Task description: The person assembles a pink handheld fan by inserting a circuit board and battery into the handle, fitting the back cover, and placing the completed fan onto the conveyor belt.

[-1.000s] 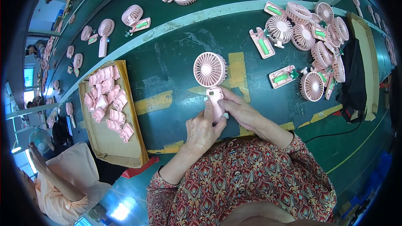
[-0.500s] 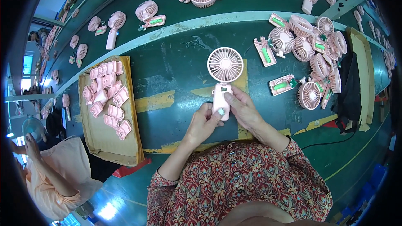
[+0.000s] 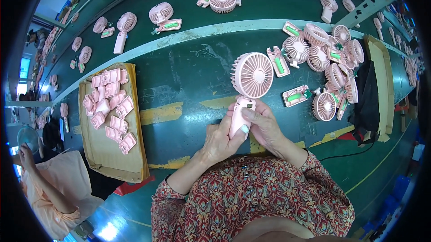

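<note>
Between both hands I hold a pink handheld fan [image 3: 255,75], its round head up and tilted to the right. My left hand [image 3: 221,139] is closed around the lower handle, the thumb on its front. My right hand [image 3: 266,125] grips the handle's upper right side, its thumb near the small dark display window. To the right, an opened handle half with a green battery [image 3: 296,95] lies on the table. Beyond it is a pile of pink fans [image 3: 318,58], several with opened handles and green batteries showing.
A cardboard tray [image 3: 110,165] with pink handle shells [image 3: 117,123] stands at the left. Past a pale rail [image 3: 193,31], more fans lie on a green belt [image 3: 278,0]. A dark cloth [image 3: 366,103] and a cardboard piece [image 3: 381,85] are at the right. A co-worker [image 3: 56,188] sits at the left.
The fan has turned, its head now tipped to the right and showing its side ribs. Both hands have shifted slightly with it. The display digits no longer show.
</note>
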`<state>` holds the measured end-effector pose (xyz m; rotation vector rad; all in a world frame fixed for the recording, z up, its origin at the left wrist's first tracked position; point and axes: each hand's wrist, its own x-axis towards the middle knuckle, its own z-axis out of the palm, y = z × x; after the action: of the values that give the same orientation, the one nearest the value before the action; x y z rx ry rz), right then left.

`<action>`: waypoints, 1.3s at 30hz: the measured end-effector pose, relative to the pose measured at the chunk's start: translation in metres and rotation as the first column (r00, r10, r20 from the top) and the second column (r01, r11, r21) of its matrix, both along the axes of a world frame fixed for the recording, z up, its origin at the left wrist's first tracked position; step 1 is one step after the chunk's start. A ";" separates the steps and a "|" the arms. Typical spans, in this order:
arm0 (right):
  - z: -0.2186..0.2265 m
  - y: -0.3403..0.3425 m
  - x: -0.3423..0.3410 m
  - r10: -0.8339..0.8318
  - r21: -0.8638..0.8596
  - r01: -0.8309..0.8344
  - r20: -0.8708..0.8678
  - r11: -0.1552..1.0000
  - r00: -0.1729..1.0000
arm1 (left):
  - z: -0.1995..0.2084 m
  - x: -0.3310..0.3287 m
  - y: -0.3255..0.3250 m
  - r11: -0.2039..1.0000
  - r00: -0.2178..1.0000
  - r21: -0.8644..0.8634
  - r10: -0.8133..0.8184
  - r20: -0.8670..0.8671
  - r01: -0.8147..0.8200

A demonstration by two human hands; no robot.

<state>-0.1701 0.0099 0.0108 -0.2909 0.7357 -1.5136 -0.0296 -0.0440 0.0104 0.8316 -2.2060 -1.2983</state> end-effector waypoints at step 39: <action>-0.057 -0.236 -0.305 0.341 -0.025 0.739 -0.877 0.673 -0.340 | -0.066 -0.026 -0.045 0.986 0.988 0.090 0.147 -0.051 -0.143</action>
<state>-0.4750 -0.2259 -0.0460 -0.9502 3.0083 -0.7737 -0.0556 -0.0887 -0.0554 0.9563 -2.0172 -1.3368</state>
